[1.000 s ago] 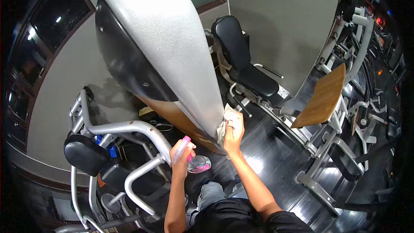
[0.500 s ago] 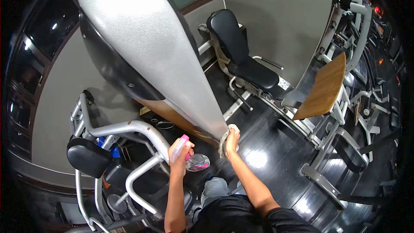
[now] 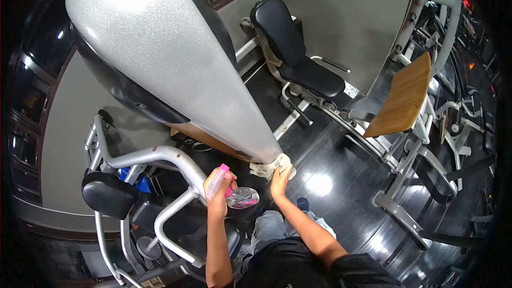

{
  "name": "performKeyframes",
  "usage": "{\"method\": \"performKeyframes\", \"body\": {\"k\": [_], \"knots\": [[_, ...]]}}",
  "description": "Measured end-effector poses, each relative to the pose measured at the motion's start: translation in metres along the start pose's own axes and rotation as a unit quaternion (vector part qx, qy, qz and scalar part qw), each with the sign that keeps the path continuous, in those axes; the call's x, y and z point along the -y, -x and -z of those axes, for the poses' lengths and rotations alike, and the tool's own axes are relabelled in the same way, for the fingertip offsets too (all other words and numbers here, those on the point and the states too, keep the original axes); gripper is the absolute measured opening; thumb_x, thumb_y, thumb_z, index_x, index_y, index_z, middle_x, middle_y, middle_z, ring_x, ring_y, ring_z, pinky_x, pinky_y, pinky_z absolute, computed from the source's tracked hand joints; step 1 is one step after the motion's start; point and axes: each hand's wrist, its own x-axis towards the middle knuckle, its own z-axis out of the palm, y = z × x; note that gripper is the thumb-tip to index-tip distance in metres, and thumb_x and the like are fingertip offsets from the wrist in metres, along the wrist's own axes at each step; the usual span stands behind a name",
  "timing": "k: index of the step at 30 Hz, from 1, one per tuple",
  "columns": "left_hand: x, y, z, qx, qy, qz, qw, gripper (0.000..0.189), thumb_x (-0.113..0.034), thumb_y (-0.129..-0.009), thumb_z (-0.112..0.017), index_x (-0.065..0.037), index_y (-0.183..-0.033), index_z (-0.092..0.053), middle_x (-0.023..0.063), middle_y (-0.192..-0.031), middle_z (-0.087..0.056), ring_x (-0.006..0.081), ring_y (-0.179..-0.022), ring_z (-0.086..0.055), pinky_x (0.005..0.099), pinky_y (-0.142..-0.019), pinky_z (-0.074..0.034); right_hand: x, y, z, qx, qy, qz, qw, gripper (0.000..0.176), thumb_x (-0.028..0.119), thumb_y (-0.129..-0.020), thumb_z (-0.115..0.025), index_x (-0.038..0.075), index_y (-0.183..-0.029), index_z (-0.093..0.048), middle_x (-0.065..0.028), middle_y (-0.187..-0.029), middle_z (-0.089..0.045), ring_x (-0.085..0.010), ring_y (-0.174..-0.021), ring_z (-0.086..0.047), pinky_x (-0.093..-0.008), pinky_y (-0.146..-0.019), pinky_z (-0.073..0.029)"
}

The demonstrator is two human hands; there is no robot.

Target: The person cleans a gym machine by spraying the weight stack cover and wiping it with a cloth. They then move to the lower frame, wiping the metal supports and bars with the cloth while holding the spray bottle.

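Observation:
My left hand [image 3: 215, 188] is wrapped round the neck of a spray bottle [image 3: 244, 198] with a pink sprayer head and a clear body, which tilts to the right. With my right hand [image 3: 279, 181] I press a crumpled off-white cloth [image 3: 262, 169] against the lower end of a tall silver-grey machine housing [image 3: 176, 48]. The cloth wraps round the housing's near edge, and its folds partly hide my fingers. Beside my left forearm curves the silver tube frame [image 3: 178, 160] of a machine.
A black padded seat machine [image 3: 317, 77] stands beyond the housing, by the grey wall. To the right are a wooden footplate [image 3: 401, 98] and several metal frames. A black round pad [image 3: 109, 194] is at left. The dark floor [image 3: 330, 165] reflects light.
My right hand and the cloth have shifted slightly left, round the housing's lower edge, and more cloth shows to the left. The left hand still holds the bottle. The view has moved a little.

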Motion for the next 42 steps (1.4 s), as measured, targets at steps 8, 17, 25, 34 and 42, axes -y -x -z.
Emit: {"method": "performKeyframes", "body": {"k": [8, 17, 25, 34, 42], "knots": [[-0.002, -0.001, -0.001, 0.0, 0.003, 0.006, 1.0, 0.02, -0.019, -0.09, -0.065, -0.001, -0.084, -0.058, 0.006, -0.073, -0.059, 0.0117, -0.063, -0.055, 0.0255, -0.061, -0.043, -0.03, -0.012, -0.019, -0.03, -0.157, -0.245, 0.956, 0.044, 0.029, -0.096, -0.045, 0.014, -0.135, -0.034, -0.015, -0.133, -0.047, -0.0338, -0.118, -0.051, -0.0489, -0.099, -0.039], [0.001, -0.001, 0.001, 0.016, -0.009, -0.006, 1.0, 0.018, -0.018, -0.09, -0.064, -0.001, -0.086, -0.059, 0.0068, -0.076, -0.06, 0.0113, -0.063, -0.055, 0.0257, -0.061, -0.044, 0.083, 0.008, -0.013, 0.046, -0.351, -0.385, 0.853, 0.069, 0.044, -0.092, -0.048, 0.026, -0.145, -0.007, -0.0095, -0.138, -0.039, -0.0306, -0.123, -0.046, -0.0571, -0.085, -0.044], [0.008, 0.0, -0.001, 0.011, -0.079, 0.011, 0.997, 0.02, -0.021, -0.089, -0.064, -0.002, -0.085, -0.06, 0.0052, -0.076, -0.061, 0.0085, -0.062, -0.054, 0.0224, -0.057, -0.039, 0.036, 0.007, -0.014, -0.009, -0.15, -0.183, 0.972, 0.056, 0.03, -0.098, -0.047, 0.001, -0.142, -0.028, -0.0178, -0.139, -0.042, -0.0287, -0.128, -0.041, -0.0363, -0.108, -0.029], [0.026, 0.01, -0.008, 0.008, -0.098, 0.024, 0.995, 0.02, -0.023, -0.089, -0.065, -0.004, -0.085, -0.061, 0.0004, -0.07, -0.056, 0.0051, -0.063, -0.051, 0.0211, -0.057, -0.037, -0.066, -0.047, 0.002, 0.022, -0.073, -0.29, 0.954, 0.048, 0.018, -0.092, -0.051, 0.003, -0.137, -0.041, -0.0131, -0.132, -0.052, -0.0266, -0.121, -0.049, -0.0358, -0.103, -0.037], [0.069, 0.016, -0.007, 0.017, -0.122, 0.063, 0.99, 0.023, -0.027, -0.09, -0.065, -0.005, -0.085, -0.062, -0.0013, -0.07, -0.056, 0.0041, -0.062, -0.048, 0.0216, -0.057, -0.036, 0.028, -0.041, 0.012, 0.016, -0.029, -0.084, 0.996, 0.04, 0.018, -0.091, -0.054, -0.003, -0.124, -0.05, -0.0197, -0.119, -0.055, -0.0316, -0.112, -0.054, -0.0371, -0.095, -0.041]]}}
